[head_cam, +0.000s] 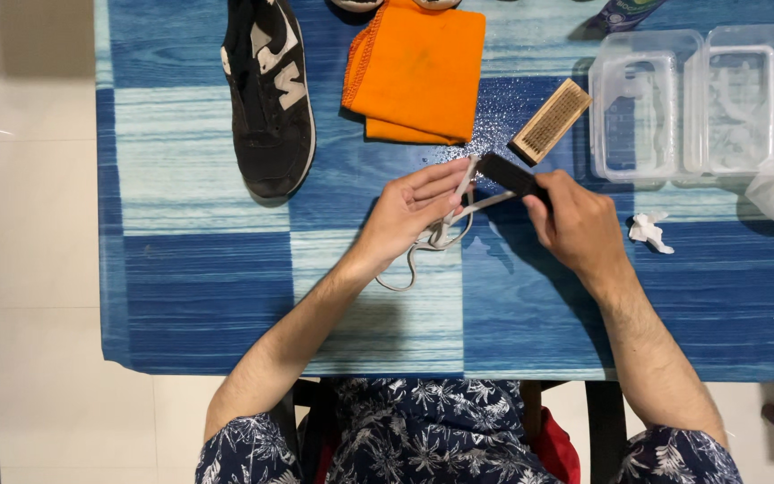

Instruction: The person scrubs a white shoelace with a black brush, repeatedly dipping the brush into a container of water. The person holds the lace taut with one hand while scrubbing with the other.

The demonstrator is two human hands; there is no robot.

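Left hand point(409, 211) pinching a white shoelace point(441, 235) taut near one end, slack loops trailing below the grip onto the blue table point(199, 287); right hand point(575, 224) closed round a small dark brush point(508, 173), bristles meeting the lace just beyond the left fingertips; lace likely light, limp, slippery when wet, best held close beside the brushed stretch; black shoe point(266, 94), orange cloth point(416, 70), wooden brush point(550, 121) farther off.

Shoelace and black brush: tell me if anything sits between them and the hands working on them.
Nothing visible does. The left hand pinches the white shoelace directly, and the right hand grips the black brush, which meets the lace. The wooden brush and orange cloth lie beyond, apart.
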